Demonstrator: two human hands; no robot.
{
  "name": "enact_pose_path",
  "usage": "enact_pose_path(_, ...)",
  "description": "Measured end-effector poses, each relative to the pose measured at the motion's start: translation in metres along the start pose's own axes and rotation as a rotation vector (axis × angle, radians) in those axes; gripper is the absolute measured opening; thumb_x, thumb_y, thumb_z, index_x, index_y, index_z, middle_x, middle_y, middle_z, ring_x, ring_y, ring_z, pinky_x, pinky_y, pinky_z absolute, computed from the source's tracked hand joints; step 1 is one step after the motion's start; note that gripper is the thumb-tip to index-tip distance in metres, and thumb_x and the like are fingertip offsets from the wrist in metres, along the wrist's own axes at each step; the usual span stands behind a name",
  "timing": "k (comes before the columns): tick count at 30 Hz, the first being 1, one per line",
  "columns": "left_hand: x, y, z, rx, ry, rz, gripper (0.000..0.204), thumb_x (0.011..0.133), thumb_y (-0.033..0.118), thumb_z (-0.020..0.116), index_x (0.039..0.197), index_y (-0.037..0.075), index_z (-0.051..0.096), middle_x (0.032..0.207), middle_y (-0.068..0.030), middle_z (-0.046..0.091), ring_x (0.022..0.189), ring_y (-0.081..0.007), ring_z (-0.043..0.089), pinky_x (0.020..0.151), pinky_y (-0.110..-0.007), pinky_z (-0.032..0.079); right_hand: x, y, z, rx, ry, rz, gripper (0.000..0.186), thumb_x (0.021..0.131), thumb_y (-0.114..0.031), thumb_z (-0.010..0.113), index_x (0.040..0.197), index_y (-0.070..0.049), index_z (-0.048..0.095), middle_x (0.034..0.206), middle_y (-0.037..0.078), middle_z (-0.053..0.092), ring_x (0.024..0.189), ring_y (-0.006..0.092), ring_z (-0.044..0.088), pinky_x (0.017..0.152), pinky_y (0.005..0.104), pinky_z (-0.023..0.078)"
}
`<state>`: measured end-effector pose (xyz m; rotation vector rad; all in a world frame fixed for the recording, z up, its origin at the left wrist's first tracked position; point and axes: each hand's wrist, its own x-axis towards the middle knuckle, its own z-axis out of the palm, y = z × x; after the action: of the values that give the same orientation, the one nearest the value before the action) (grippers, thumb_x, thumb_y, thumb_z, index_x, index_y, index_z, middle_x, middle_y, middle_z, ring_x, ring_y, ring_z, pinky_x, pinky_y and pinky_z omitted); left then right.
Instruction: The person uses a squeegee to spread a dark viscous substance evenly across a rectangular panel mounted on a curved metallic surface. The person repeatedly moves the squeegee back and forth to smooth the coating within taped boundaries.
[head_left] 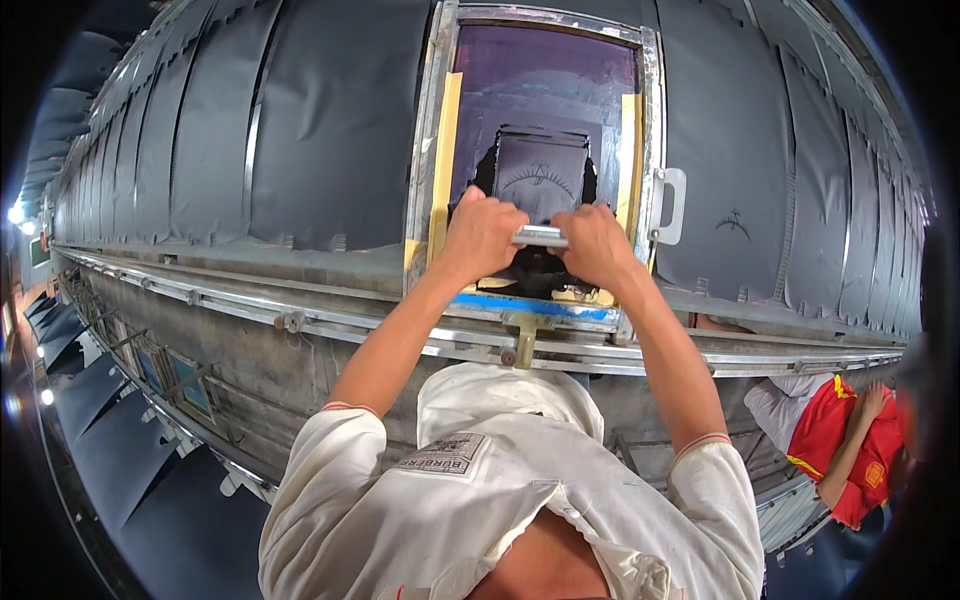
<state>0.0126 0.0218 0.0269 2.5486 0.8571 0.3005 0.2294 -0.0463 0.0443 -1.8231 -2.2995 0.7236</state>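
Observation:
My left hand (482, 232) and my right hand (597, 243) are both closed round the metal bar of a squeegee (541, 236), one at each end. The squeegee lies across the near part of a screen-printing frame (649, 120) with purple mesh (545, 65). Black ink (540, 272) is pooled just on the near side of the bar. Beyond my hands, an arched emblem design (540, 182) shows in a rectangular area of the mesh, with black ink at its sides. Yellow tape (447, 130) lines the frame's inner edges. My hands hide the squeegee's ends.
Dark sheets (335, 130) lie along the long table on both sides; one at right bears a printed emblem (733, 222). A white handle (670, 206) juts from the frame's right side. A metal rail (250, 312) runs along the near edge. A person in a red shirt (840, 435) is at lower right.

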Motion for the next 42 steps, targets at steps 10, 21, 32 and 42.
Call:
enact_pose_path(10, 0.048, -0.011, -0.029, -0.026, -0.014, -0.046, 0.015, 0.077, 0.024, 0.082, 0.084, 0.014, 0.074, 0.086, -0.0051, 0.073, 0.091, -0.0294, 0.070, 0.081, -0.046, 0.046, -0.035, 0.112, -0.020, -0.101, 0.978, 0.452, 0.040, 0.099, -0.033, 0.069, 0.128, -0.005, 0.068, 0.109, 0.018, 0.074, 0.099, 0.0332, 0.070, 0.089, 0.0437, 0.053)
enact_pose_path(21, 0.087, -0.032, -0.015, -0.119, 0.125, 0.013, 0.036, 0.072, 0.001, 0.075, 0.106, 0.012, 0.077, 0.109, -0.0077, 0.076, 0.097, -0.0328, 0.066, 0.087, -0.044, 0.050, -0.013, 0.139, -0.014, 0.911, 0.776, 0.875, 0.028, 0.105, -0.031, 0.066, 0.115, -0.005, 0.070, 0.068, -0.003, 0.055, 0.054, 0.0050, 0.046, 0.046, 0.0248, 0.036)
enact_pose_path(32, -0.059, 0.023, 0.003, -0.070, 0.224, -0.011, 0.040, 0.071, -0.002, 0.073, 0.110, 0.008, 0.073, 0.116, -0.0005, 0.072, 0.106, -0.0224, 0.065, 0.088, -0.039, 0.048, -0.012, 0.102, -0.024, 1.085, 0.834, 0.767, 0.023, 0.106, -0.027, 0.064, 0.113, -0.005, 0.067, 0.064, -0.004, 0.050, 0.050, 0.0038, 0.039, 0.043, 0.0247, 0.029)
enact_pose_path(42, -0.085, -0.012, -0.004, 0.045, 0.373, -0.064, 0.039, 0.070, -0.002, 0.074, 0.107, 0.010, 0.074, 0.110, -0.0001, 0.073, 0.103, -0.0216, 0.066, 0.089, -0.040, 0.048, 0.047, 0.064, 0.005, 1.053, 0.859, 0.636, 0.022, 0.104, -0.025, 0.064, 0.109, -0.003, 0.069, 0.069, -0.002, 0.056, 0.057, 0.0058, 0.046, 0.050, 0.0275, 0.037)
